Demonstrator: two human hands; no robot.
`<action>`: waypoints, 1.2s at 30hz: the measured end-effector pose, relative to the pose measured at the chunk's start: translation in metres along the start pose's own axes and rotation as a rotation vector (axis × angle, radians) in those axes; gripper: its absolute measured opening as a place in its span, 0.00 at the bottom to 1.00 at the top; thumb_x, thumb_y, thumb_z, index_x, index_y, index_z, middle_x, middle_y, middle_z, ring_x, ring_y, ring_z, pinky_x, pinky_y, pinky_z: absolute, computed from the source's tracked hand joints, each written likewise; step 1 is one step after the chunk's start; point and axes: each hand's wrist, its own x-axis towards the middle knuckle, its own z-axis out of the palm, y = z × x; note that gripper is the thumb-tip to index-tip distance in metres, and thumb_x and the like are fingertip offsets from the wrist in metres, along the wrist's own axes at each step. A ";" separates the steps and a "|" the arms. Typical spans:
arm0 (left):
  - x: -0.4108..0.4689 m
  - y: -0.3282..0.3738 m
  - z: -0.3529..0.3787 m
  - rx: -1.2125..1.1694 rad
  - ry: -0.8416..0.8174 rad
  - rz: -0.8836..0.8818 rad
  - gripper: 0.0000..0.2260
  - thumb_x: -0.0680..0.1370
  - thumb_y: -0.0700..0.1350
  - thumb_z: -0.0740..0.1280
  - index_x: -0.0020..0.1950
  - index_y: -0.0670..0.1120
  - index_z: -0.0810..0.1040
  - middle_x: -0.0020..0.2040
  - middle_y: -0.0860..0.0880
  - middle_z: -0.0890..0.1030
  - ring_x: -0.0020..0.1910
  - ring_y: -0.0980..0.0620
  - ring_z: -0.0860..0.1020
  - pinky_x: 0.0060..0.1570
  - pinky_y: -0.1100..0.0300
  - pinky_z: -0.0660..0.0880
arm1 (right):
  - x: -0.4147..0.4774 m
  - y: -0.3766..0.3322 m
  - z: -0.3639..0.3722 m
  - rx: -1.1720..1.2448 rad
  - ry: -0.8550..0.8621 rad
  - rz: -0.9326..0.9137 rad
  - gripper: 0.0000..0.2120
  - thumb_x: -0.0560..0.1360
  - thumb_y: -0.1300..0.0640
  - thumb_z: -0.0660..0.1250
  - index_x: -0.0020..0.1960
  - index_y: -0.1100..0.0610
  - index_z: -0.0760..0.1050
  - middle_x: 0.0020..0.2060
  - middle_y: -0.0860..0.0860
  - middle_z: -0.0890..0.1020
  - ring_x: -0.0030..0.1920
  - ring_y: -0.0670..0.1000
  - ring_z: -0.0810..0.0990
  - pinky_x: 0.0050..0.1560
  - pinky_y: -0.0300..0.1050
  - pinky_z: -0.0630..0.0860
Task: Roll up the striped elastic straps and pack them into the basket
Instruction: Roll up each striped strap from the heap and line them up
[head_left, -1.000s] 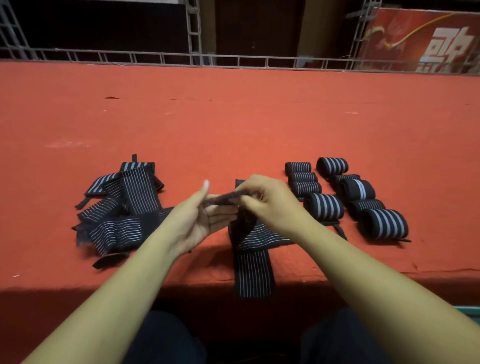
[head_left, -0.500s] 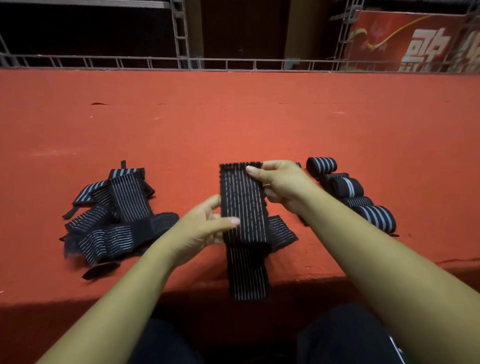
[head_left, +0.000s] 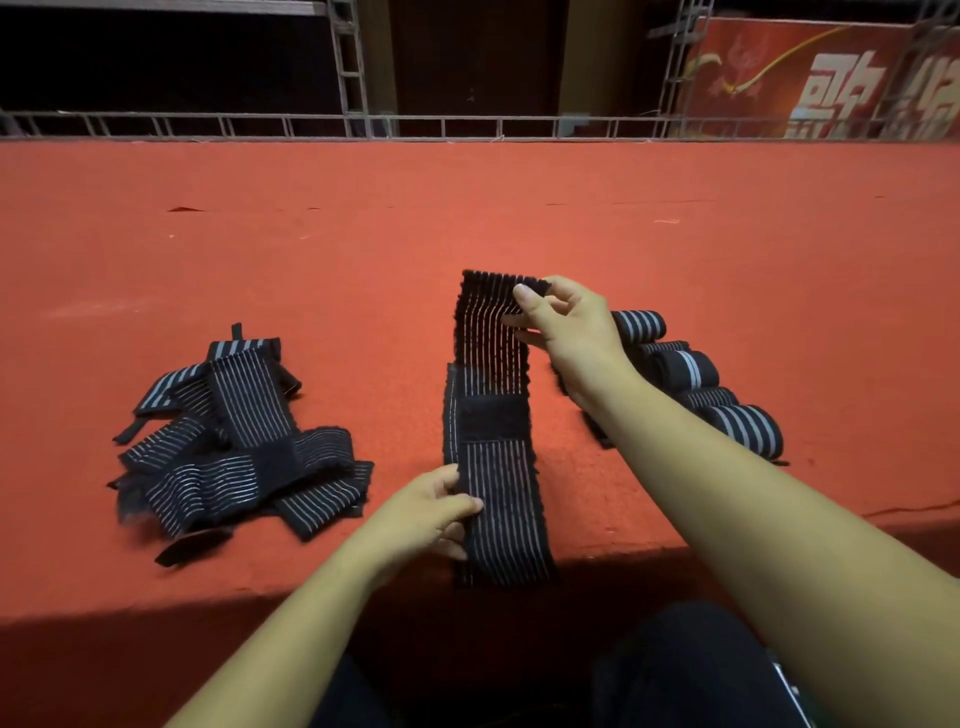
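Observation:
A black strap with thin white stripes lies stretched lengthwise on the red table, its near end hanging over the front edge. My right hand pinches its far end and lifts it off the surface. My left hand pinches the strap's left edge near the front. A pile of loose unrolled straps lies to the left. Several rolled straps sit in rows to the right, partly hidden behind my right forearm. No basket is in view.
The red felt table stretches far back to a metal truss rail. A red banner hangs at the back right. The table's front edge runs just under my forearms, with my dark-clothed knees below.
The strap was bunched between both hands a second ago. Now it is pulled out long: my right hand has carried one end away from me and my left has slid down toward the front edge.

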 end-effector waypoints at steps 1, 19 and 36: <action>0.003 -0.003 -0.001 0.015 0.064 -0.016 0.09 0.82 0.38 0.61 0.58 0.48 0.75 0.49 0.44 0.83 0.43 0.45 0.79 0.38 0.58 0.81 | 0.000 0.001 0.002 -0.002 -0.001 -0.012 0.05 0.80 0.57 0.67 0.46 0.54 0.78 0.46 0.56 0.84 0.48 0.53 0.85 0.58 0.57 0.80; 0.011 -0.021 0.000 0.108 0.235 0.029 0.09 0.82 0.35 0.58 0.55 0.50 0.66 0.32 0.48 0.76 0.33 0.50 0.78 0.36 0.52 0.80 | 0.006 0.025 0.014 -0.086 0.020 0.036 0.06 0.79 0.60 0.68 0.44 0.53 0.79 0.44 0.58 0.84 0.45 0.52 0.81 0.58 0.62 0.77; 0.075 -0.018 -0.031 0.710 0.532 0.167 0.16 0.80 0.55 0.65 0.61 0.47 0.69 0.51 0.49 0.77 0.54 0.47 0.76 0.56 0.50 0.73 | 0.046 0.078 0.032 -0.165 0.037 0.127 0.06 0.81 0.63 0.63 0.50 0.58 0.78 0.41 0.53 0.81 0.44 0.54 0.82 0.56 0.63 0.79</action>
